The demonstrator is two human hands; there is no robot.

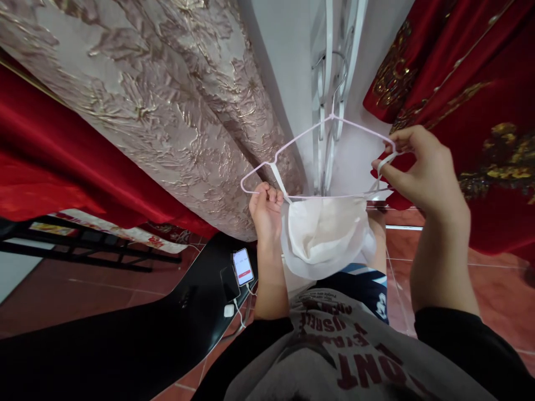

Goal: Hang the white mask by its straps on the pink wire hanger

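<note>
A pale pink wire hanger point(292, 147) hangs in front of me by its metal hook from a white rail point(330, 83). A small white garment point(321, 234) with thin straps droops from the hanger's lower bar. My left hand point(266, 209) is closed round the hanger's bottom bar at its left end, beside one strap. My right hand point(418, 167) pinches the other white strap at the hanger's right shoulder.
A gold-patterned beige curtain point(159, 94) hangs at the left and red embroidered cloth point(468, 83) at the right. Two phones point(243, 267) with a white charger lie on a black surface point(125, 340). The floor is red tile point(75, 289). A black rack stands at far left.
</note>
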